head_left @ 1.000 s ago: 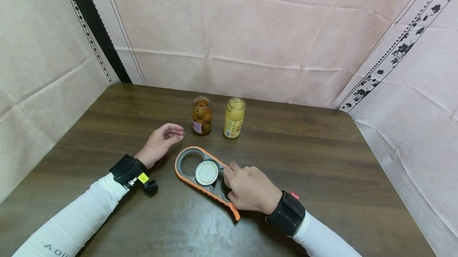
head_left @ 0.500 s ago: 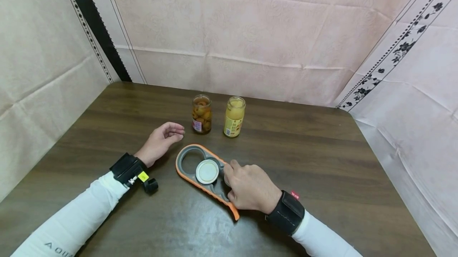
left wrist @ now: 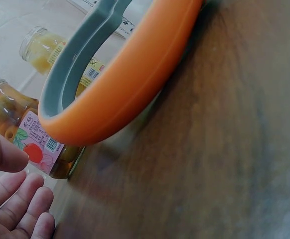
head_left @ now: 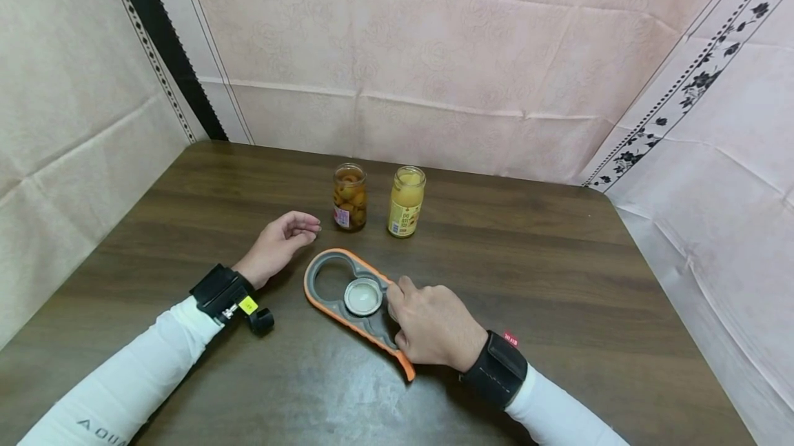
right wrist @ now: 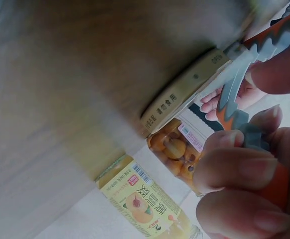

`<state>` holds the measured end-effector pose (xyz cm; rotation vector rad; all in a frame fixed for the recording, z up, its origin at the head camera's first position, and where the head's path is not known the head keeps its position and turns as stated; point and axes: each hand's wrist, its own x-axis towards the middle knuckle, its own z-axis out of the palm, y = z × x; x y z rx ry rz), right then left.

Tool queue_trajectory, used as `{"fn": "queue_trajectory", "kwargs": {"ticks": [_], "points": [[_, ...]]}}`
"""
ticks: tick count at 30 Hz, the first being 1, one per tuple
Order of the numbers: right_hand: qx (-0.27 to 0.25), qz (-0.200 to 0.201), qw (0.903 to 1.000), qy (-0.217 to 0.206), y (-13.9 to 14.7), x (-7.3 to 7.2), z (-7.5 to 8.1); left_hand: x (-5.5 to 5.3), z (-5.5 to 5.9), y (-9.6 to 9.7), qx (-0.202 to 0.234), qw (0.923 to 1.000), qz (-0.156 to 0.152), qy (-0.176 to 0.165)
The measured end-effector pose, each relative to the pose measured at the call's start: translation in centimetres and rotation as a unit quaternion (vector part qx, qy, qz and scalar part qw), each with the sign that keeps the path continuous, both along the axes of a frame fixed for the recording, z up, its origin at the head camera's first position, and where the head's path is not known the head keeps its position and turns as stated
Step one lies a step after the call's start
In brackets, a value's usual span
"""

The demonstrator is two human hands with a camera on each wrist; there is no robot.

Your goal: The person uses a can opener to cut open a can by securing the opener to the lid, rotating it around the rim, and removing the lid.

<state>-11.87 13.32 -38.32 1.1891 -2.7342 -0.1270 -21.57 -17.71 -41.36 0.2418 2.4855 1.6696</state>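
My right hand (head_left: 434, 325) grips the handle end of an orange and grey jar opener (head_left: 329, 305), its fingers curled round it in the right wrist view. In the left wrist view the opener's rounded end stands above the table. A round pale jar lid (head_left: 363, 296) shows at the opener's middle. Seen from the right wrist, the lid's printed side (right wrist: 182, 92) lies close to the tabletop. My left hand (head_left: 280, 246) has loosely bent fingers and holds nothing. It is left of an uncapped jar of brown round fruits (head_left: 350, 205), apart from it.
An uncapped jar with yellow contents (head_left: 406, 208) stands upright right of the brown-fruit jar. Both jars are beyond the opener on the dark wooden table (head_left: 527, 260). Pale cloth (head_left: 434, 53) hangs behind the table and at both sides.
The lid at the opener's middle now shows a raised rim round a greyer centre and looks slightly smaller and further right. Both hands and the jars stay nearly still.
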Motion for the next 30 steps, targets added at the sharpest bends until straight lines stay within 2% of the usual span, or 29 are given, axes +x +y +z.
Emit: {"fn": "queue_trajectory", "kwargs": {"ticks": [7,18,22,27,30], "points": [[-0.001,0.005,1.0000,0.005,0.1,-0.1,0.0,-0.1,0.0,0.0,0.002,1.0000,-0.001,0.002],[-0.030,0.033,0.9986,0.027,0.5,-0.5,-0.1,0.1,0.1,0.0,-0.003,1.0000,0.003,0.000],[-0.066,0.021,0.9975,0.009,1.0,-0.7,0.6,0.1,0.1,0.0,-0.002,1.0000,0.006,-0.002],[-0.126,-0.001,0.9917,-0.029,2.0,-1.2,1.6,0.1,0.0,-0.1,-0.004,1.0000,0.008,0.005],[-0.139,-0.009,0.9897,-0.033,2.7,-1.5,2.2,0.0,-0.1,-0.1,-0.002,0.9999,0.005,0.012]]}}
